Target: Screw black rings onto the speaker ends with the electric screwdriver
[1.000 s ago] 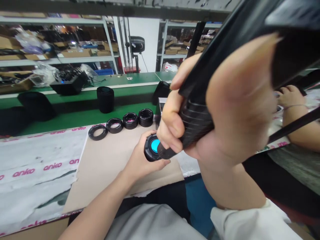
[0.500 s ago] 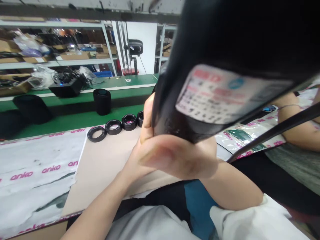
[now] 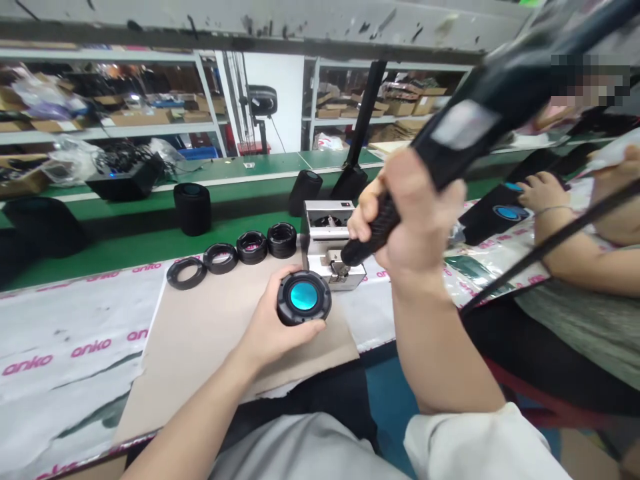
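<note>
My left hand [image 3: 270, 320] grips a round black speaker unit [image 3: 304, 300] with a glossy cyan centre, resting it on the cardboard sheet [image 3: 210, 340]. My right hand [image 3: 415, 213] is closed around the ribbed handle of a black electric screwdriver [image 3: 440, 150]. The screwdriver's tip points down close to the rail of a silver screw feeder [image 3: 330, 247], and I cannot tell whether they touch. In a row behind my left hand lie several black rubber rings [image 3: 251, 248]. The speaker unit's underside is hidden by my fingers.
Black cylindrical speakers [image 3: 193, 209] stand on the green bench behind the feeder. To the right, a co-worker's hand [image 3: 543, 192] rests on a black part with a cyan disc [image 3: 509, 213]. A black cord [image 3: 550, 240] crosses the right side. Shelves of cartons fill the background.
The screwdriver has left the speaker unit, swung up before the camera, and come down beside the feeder. The speaker unit now faces up, with its cyan centre fully visible.
</note>
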